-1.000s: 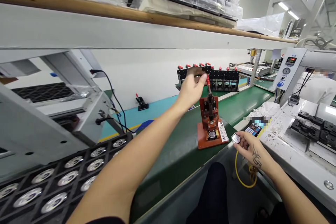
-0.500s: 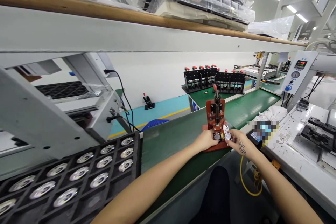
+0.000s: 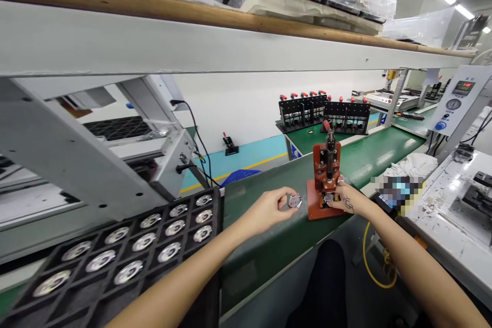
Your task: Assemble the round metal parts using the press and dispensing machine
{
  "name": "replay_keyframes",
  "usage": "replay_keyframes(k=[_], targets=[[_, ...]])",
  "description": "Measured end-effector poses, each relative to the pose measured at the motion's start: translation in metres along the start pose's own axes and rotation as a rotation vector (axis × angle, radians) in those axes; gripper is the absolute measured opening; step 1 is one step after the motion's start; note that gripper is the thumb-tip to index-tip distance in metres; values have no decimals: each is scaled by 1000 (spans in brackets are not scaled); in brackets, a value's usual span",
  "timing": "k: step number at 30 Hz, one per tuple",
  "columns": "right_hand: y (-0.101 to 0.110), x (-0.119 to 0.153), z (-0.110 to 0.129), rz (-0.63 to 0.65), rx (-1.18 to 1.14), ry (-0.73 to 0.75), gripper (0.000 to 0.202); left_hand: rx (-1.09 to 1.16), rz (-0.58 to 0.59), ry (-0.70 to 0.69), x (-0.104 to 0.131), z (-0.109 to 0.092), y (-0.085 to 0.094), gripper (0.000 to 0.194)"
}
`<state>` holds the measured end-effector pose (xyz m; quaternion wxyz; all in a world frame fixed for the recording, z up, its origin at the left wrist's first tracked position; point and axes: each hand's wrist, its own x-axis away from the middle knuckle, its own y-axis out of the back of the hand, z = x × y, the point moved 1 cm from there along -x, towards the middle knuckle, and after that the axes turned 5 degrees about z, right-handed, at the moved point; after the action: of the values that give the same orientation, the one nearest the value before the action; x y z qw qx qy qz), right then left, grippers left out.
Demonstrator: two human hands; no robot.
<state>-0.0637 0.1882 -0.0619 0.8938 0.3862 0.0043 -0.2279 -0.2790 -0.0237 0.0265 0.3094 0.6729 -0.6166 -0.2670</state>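
Partly filled tray (image 3: 86, 294), discs (image 3: 169, 252) in cells, left fingers (image 3: 283, 193) pinching round part (image 3: 294, 201)

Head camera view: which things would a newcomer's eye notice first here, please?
Probably the red clamp fixture on the green surface, with the right hand at its base. Next, to its left in the picture, comes the shiny round part in the grip of the left hand. At lower left, silver discs sit in rows in a black tray.
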Motion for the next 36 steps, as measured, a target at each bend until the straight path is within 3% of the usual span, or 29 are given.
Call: replay_keyframes(k=[6,8,11,14,17,20,23,26,28,32,36], targets=[[8,10,10,-8,19,18,26,17,-100,-7,29,12,13,37],[27,15,11,-59,32,-11,28,26,-151,-23,38,19,22,37],[77,2,23,-254,46,-86,57,39,-228,-60,49,21,37,36],[125,-39,59,-440,11,-95,69,33,-282,-131,50,7,41,32],[146,-79,116,-373,-161,-53,78,-9,-313,-238,43,-13,32,26],[141,-78,169,-497,-366,160,79,-54,-312,-291,41,-22,24,24],[116,-36,191,-644,-93,358,55,-81,-325,-279,46,-17,23,25],[86,5,178,-683,139,523,39,-96,-316,-220,51,-10,22,30],[70,20,160,-637,199,568,29,-97,-285,-192,50,-10,18,30],[54,28,139,-532,192,509,22,-98,-232,-252,45,-29,2,29],[50,43,143,-456,227,417,34,-213,-224,-396,44,-57,-16,29]])
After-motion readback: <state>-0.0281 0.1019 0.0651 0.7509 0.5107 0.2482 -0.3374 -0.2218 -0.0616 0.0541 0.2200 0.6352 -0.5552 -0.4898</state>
